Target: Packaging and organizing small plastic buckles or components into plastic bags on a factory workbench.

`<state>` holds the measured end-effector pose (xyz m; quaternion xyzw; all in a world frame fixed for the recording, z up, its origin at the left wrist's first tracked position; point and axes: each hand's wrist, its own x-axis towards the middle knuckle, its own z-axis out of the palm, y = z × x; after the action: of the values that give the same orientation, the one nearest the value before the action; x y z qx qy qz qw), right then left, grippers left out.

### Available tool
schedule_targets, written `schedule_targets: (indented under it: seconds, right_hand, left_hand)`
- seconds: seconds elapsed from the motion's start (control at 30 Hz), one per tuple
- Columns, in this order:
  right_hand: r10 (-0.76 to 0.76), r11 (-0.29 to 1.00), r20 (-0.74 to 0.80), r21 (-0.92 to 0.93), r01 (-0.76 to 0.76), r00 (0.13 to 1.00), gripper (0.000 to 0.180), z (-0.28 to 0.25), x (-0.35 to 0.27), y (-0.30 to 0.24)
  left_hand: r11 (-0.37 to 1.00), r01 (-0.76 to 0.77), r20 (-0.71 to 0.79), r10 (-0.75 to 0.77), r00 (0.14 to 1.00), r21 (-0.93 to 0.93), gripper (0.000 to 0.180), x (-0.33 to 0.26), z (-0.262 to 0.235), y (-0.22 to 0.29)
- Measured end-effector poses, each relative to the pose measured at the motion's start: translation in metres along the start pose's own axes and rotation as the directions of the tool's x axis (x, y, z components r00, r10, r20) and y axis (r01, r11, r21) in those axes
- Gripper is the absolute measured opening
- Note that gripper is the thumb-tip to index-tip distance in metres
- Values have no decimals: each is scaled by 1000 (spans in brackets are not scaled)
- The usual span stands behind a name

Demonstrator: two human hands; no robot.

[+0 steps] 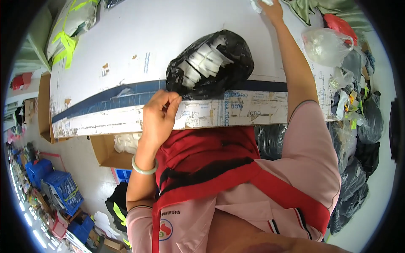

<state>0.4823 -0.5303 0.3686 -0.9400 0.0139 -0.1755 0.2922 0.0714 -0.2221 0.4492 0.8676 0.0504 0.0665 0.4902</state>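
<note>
A black plastic bag (238,57) lies with its mouth spread on the table, near the front edge. Inside it are several small white bundles (204,63), perhaps strips of fabric or labels; their exact kind is unclear. My left hand (160,113) is closed, thumb and fingers pinching the near left rim of the bag. A pale bangle (144,165) circles that wrist. My right arm stretches far forward, and my right hand (272,9) at the upper edge of the picture is closed on a small crumpled white piece (256,6). Part of that hand is cut off by the frame.
The white table (126,25) has a worn, taped front edge. A package with neon-yellow straps (66,44) sits far left. To the right are a clear plastic bag (325,45), a red bundle (341,27) and green cloth (337,7). A cardboard box (105,152) stands below the table.
</note>
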Motion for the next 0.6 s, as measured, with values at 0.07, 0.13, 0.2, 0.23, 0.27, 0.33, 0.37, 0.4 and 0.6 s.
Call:
schedule_targets:
  seconds: [0.07, 0.13, 0.2, 0.23, 0.27, 0.33, 0.37, 0.4, 0.6]
  right_hand:
    - [-55, 806, -14, 590, 52, 998, 62, -31, -13, 10]
    - [-26, 624, 120, 778, -78, 992, 75, -65, -67, -34]
    - [-211, 613, 178, 790, -12, 961, 57, -102, -126, -60]
    - [-237, 605, 255, 794, -63, 938, 56, -120, -161, -76]
    - [-279, 579, 343, 805, -128, 897, 56, -124, -199, -99]
    - [-411, 671, 378, 741, -5, 830, 56, -131, -254, -121]
    - [-399, 696, 467, 714, -71, 789, 55, -124, -274, -126]
    - [-435, 741, 464, 671, 15, 771, 53, -119, -287, -133]
    - [-516, 830, 203, 361, 426, 832, 51, -66, -311, -148]
  left_hand:
    - [1000, -3, 20, 3, 1000, -30, 5, 4, 5, 0]
    - [998, -10, -2, 9, 1000, -60, 4, 3, 4, -6]
    - [996, -7, -20, 5, 1000, -88, 5, 2, 5, -7]
    - [994, -9, -30, 5, 1000, -113, 5, 2, 6, -9]
    - [992, 23, -49, -29, 998, -121, 5, -3, 5, -16]
    - [990, 13, -48, -20, 999, -140, 5, -5, 6, -15]
    - [987, 6, -50, -14, 999, -158, 5, -5, 8, -14]
    - [987, 1, -42, -8, 999, -159, 5, -6, 8, -14]
    - [989, -58, -65, 49, 997, -138, 5, -15, 1, -17]
